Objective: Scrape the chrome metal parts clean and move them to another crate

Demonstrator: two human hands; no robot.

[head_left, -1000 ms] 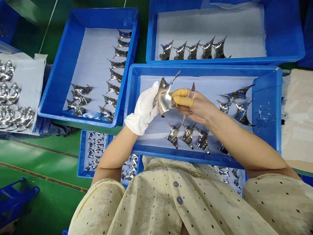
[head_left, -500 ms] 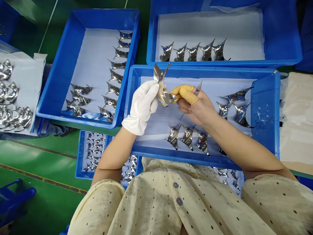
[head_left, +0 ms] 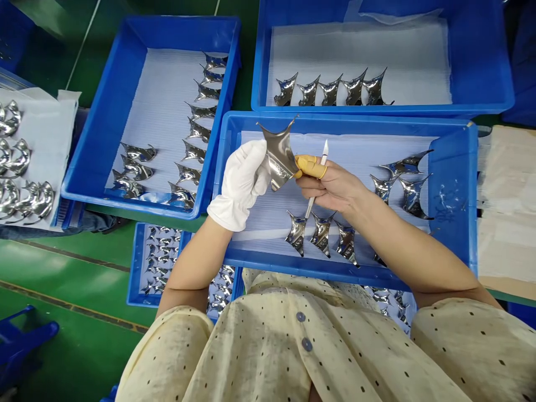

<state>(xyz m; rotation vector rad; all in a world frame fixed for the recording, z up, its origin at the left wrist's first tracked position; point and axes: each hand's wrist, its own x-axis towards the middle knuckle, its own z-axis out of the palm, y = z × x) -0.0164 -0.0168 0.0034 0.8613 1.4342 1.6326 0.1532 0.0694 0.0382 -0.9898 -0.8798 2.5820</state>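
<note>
Silvery metal piece [head_left: 280, 149] between left hand [head_left: 244, 177] and right hand [head_left: 327, 183], in both grips, slim tool [head_left: 310, 207] in right.

The floor [head_left: 92, 346] is green and glossy. One blue stool [head_left: 42, 336] stands on it, partly in view. Beyond the stool, a dark, yellow-edged line [head_left: 62, 302] crosses the floor, and the surface reflects pale light. Farther beyond the stool runs a thin white line [head_left: 83, 44].
</note>
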